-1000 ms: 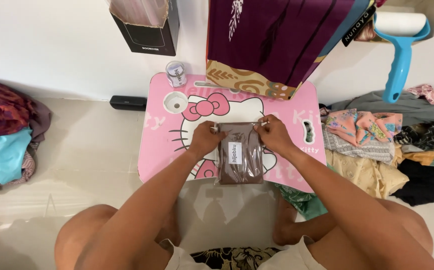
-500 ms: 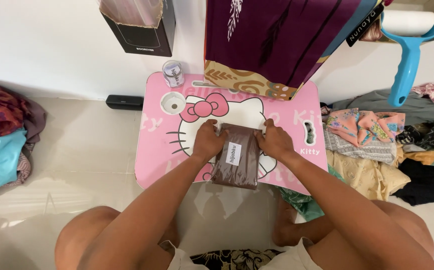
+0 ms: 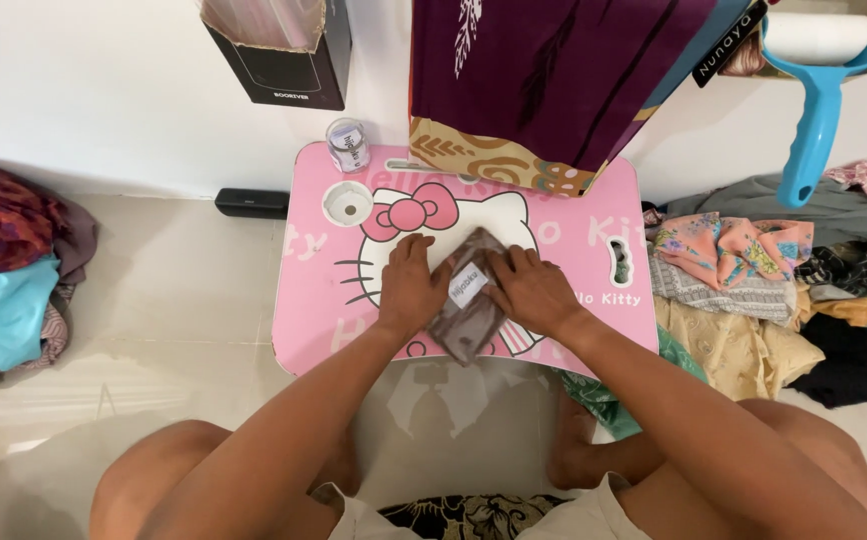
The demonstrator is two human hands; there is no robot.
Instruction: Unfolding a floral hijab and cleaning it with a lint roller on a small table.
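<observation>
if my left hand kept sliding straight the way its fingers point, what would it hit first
The left hand lies flat on the pink table, fingers pointing toward the wall. The first thing in that line would likely be the folded patterned cloth at the table's far edge, though depth is hard to judge.

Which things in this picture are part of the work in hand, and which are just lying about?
In hand:
- left hand and right hand, pressing flat
- brown folded cloth in a clear wrapper with a white label
- pink cartoon-cat lap table

Lying about:
- small clear jar
- blue-handled lint roller
- heap of patterned fabrics
- black box
</observation>
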